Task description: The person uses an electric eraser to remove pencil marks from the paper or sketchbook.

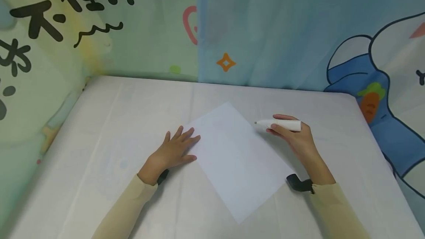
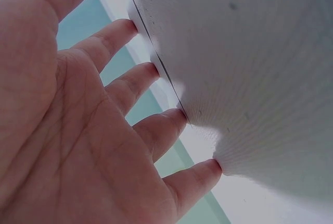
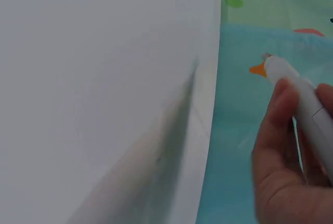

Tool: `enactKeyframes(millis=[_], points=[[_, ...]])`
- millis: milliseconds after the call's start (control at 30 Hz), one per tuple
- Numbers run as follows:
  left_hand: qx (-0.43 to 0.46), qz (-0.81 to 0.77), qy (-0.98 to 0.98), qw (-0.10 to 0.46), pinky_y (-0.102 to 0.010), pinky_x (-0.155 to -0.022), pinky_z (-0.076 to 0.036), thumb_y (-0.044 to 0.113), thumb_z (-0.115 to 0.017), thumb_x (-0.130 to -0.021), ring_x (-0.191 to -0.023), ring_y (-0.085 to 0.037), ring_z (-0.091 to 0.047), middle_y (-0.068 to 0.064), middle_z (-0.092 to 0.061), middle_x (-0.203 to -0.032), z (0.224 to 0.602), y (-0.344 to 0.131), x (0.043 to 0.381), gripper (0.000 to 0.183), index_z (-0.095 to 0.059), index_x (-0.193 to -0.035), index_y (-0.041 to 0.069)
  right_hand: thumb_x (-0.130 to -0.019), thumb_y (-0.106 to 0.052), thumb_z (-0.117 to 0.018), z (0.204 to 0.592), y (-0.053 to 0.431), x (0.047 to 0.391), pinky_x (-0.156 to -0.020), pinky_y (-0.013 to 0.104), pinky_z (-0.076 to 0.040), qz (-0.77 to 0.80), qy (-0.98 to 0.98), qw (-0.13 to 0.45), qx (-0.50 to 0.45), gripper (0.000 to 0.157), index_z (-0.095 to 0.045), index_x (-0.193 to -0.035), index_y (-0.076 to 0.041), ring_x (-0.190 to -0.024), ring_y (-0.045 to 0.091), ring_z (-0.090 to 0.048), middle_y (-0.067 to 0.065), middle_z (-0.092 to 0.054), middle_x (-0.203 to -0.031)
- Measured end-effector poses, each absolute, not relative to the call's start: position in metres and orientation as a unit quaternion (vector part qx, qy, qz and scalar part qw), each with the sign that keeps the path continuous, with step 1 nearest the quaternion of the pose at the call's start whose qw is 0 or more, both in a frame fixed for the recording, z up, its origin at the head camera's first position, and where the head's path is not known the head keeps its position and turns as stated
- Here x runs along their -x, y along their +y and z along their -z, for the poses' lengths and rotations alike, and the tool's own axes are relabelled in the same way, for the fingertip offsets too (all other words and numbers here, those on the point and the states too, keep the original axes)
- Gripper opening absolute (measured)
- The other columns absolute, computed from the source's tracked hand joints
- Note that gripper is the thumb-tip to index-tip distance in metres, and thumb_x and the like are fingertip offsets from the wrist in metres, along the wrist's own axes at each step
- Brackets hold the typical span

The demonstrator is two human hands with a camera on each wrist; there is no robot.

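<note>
A white sheet of paper (image 1: 235, 161) lies turned cornerwise on the table. My left hand (image 1: 174, 150) rests at its left corner with fingers spread and straight. In the left wrist view the fingertips (image 2: 179, 115) press down around the paper's thin edge. Over the sheet's upper right edge, my right hand (image 1: 297, 137) holds a thick white pen-shaped tool (image 1: 284, 124) between thumb and fingers. The tool lies nearly level, its small metallic tip pointing left. In the right wrist view the tip of the white tool (image 3: 283, 70) shows above the thumb.
A white cloth (image 1: 109, 150) with faint creases covers the table. Behind stands a printed backdrop (image 1: 265, 28), green and blue, with writing and a cartoon figure. Dark straps (image 1: 300, 183) circle both wrists below the pale yellow sleeves (image 1: 332, 209).
</note>
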State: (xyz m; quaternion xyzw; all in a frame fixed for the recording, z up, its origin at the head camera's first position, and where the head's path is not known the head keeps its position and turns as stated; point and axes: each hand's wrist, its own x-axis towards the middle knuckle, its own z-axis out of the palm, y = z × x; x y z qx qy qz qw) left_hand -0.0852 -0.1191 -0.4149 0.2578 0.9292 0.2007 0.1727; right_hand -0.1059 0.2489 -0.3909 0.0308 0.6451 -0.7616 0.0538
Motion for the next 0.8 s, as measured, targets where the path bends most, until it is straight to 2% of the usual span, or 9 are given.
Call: enactKeyframes(millis=[133, 200, 367, 467, 600, 633, 733, 800], points=[[-0.257, -0.196, 0.930, 0.178, -0.070, -0.111, -0.010, 0.033, -0.062, -0.096, -0.147, -0.044, -0.009, -0.016, -0.022, -0.160, 0.416, -0.121, 0.084, 0.063, -0.038, -0.150, 0.011, -0.083, 0.000, -0.075, 0.400, 0.259, 0.098, -0.079, 0.023, -0.056, 0.755, 0.649, 0.037, -0.087, 0.023, -0.067, -0.102, -0.011, -0.081, 0.012, -0.072, 0.003, -0.060, -0.105], [-0.255, -0.196, 0.930, 0.180, -0.069, -0.111, -0.010, 0.033, -0.061, -0.096, -0.147, -0.044, -0.008, -0.016, -0.022, -0.160, 0.416, -0.122, 0.084, 0.063, -0.038, -0.150, 0.011, -0.085, 0.001, -0.073, 0.404, 0.264, 0.095, -0.079, 0.023, -0.056, 0.768, 0.631, 0.036, -0.104, 0.021, -0.068, -0.100, -0.011, -0.081, 0.012, -0.072, 0.005, -0.056, -0.108], [-0.251, -0.196, 0.930, 0.183, -0.069, -0.111, -0.009, 0.032, -0.062, -0.096, -0.148, -0.043, -0.008, -0.015, -0.022, -0.160, 0.420, -0.122, 0.083, 0.063, -0.038, -0.150, 0.011, -0.087, 0.000, -0.071, 0.413, 0.277, 0.085, -0.087, 0.024, -0.053, 0.766, 0.628, 0.061, -0.125, 0.022, -0.068, -0.107, -0.009, -0.097, 0.009, -0.063, 0.005, -0.038, -0.122], [-0.256, -0.199, 0.928, 0.185, -0.069, -0.111, -0.009, 0.034, -0.061, -0.096, -0.148, -0.043, -0.007, -0.015, -0.022, -0.161, 0.423, -0.119, 0.083, 0.063, -0.038, -0.151, 0.012, -0.086, 0.000, -0.071, 0.414, 0.285, 0.081, -0.087, 0.024, -0.053, 0.741, 0.654, 0.069, -0.134, 0.024, -0.068, -0.109, -0.009, -0.099, 0.007, -0.057, 0.002, -0.037, -0.121], [-0.260, -0.202, 0.926, 0.184, -0.069, -0.112, -0.007, 0.037, -0.058, -0.097, -0.148, -0.042, -0.004, -0.014, -0.018, -0.162, 0.424, -0.117, 0.085, 0.065, -0.034, -0.152, 0.014, -0.086, -0.002, -0.073, 0.412, 0.292, 0.081, -0.080, 0.021, -0.054, 0.726, 0.672, 0.065, -0.134, 0.020, -0.069, -0.103, -0.012, -0.085, 0.006, -0.069, 0.003, -0.040, -0.117], [-0.259, -0.202, 0.926, 0.185, -0.069, -0.112, -0.007, 0.038, -0.058, -0.097, -0.148, -0.041, -0.004, -0.013, -0.017, -0.162, 0.424, -0.117, 0.086, 0.065, -0.034, -0.153, 0.014, -0.086, -0.004, -0.073, 0.411, 0.292, 0.082, -0.078, 0.021, -0.055, 0.717, 0.681, 0.063, -0.133, 0.018, -0.070, -0.101, -0.013, -0.081, 0.007, -0.071, 0.003, -0.042, -0.116], [-0.255, -0.202, 0.926, 0.189, -0.068, -0.112, -0.006, 0.038, -0.058, -0.097, -0.148, -0.041, -0.002, -0.013, -0.016, -0.162, 0.423, -0.118, 0.087, 0.066, -0.033, -0.153, 0.014, -0.086, -0.022, -0.076, 0.412, 0.290, 0.082, -0.074, 0.013, -0.052, 0.634, 0.758, 0.066, -0.140, 0.015, -0.071, -0.100, -0.021, -0.084, -0.006, -0.061, -0.007, -0.049, -0.110], [-0.255, -0.197, 0.927, 0.193, -0.068, -0.112, -0.005, 0.038, -0.058, -0.097, -0.149, -0.040, -0.002, -0.013, -0.015, -0.162, 0.422, -0.120, 0.087, 0.066, -0.032, -0.153, 0.014, -0.085, -0.034, -0.076, 0.414, 0.287, 0.081, -0.070, 0.011, -0.048, 0.560, 0.812, 0.068, -0.151, 0.024, -0.071, -0.104, -0.021, -0.086, -0.003, -0.051, -0.014, -0.051, -0.105]])
